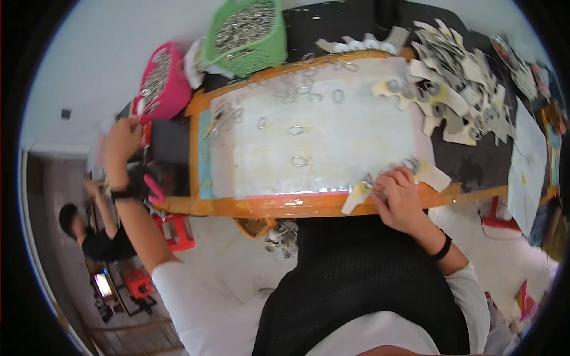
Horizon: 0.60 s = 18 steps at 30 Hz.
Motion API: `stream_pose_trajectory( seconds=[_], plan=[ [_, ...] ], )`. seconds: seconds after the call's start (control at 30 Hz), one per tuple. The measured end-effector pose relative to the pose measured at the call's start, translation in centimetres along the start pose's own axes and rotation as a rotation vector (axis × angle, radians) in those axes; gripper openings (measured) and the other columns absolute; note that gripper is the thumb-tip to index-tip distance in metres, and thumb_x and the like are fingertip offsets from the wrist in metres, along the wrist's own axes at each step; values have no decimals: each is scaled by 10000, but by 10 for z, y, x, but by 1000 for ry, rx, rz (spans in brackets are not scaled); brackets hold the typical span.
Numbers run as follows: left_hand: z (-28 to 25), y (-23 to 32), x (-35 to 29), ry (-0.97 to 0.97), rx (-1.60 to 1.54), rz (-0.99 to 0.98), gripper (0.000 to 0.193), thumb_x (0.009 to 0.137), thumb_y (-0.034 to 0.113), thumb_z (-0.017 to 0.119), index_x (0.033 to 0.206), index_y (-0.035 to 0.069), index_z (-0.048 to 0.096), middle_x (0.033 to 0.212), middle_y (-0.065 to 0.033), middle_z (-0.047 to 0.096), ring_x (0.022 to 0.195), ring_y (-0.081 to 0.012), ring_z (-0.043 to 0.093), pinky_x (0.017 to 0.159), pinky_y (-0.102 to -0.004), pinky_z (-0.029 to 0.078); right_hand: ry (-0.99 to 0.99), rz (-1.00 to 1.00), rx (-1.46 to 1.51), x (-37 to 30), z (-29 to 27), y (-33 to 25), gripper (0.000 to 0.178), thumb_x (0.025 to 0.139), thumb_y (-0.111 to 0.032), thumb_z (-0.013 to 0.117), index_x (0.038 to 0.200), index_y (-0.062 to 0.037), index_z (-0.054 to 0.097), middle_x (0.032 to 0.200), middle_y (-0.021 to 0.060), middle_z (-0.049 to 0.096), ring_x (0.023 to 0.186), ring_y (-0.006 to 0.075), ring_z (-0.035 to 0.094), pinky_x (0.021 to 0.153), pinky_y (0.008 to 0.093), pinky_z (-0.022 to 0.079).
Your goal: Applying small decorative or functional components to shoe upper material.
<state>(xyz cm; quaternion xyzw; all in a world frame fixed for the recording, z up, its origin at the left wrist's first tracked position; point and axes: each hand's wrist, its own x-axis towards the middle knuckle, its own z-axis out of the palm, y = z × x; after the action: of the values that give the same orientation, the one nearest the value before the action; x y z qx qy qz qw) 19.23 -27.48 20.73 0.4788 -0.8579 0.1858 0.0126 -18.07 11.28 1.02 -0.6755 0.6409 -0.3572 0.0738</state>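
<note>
My right hand (396, 193) rests at the board's near edge, its fingers curled over a pale cut-out piece (432, 176) with metal rings (409, 164) on it. That piece shows on both sides of the hand; what lies beneath the fingers is hidden. Out to the far left, my left hand (122, 142) is raised beside a pink basket (178, 83) of small metal parts. Its fingers are blurred and partly turned away, so what they hold is unclear. Loose wire rings (298, 161) lie scattered over the white board (356, 136), most of them toward its far side.
A green basket (279, 47) full of metal parts stands behind the board. Pale pieces (469, 77) are heaped at the right, with white sheets (528, 172) beyond. Orange tape (285, 206) edges the board. Another person (104, 243) sits far left, near red stools (175, 231).
</note>
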Motion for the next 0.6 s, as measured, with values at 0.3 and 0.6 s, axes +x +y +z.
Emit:
stream_pose_trajectory(
  seconds=[0.3,0.6],
  plan=[
    [7,281,-113,-32,-922,549,278,712,20,737,987,51,706,1031,-152,577,981,-313,578,823,-372,484,15,40,65,-5,-1,-1,319,768,-41,679,1053,-13,539,920,83,620,952,268,570,927,474,394],
    [37,361,-123,-40,-1038,671,143,765,44,658,900,-1,647,1211,-211,484,1107,-377,504,889,-429,421,63,-8,52,-5,5,1,371,751,-27,689,1084,-10,528,897,73,619,952,264,573,925,497,380]
  ],
)
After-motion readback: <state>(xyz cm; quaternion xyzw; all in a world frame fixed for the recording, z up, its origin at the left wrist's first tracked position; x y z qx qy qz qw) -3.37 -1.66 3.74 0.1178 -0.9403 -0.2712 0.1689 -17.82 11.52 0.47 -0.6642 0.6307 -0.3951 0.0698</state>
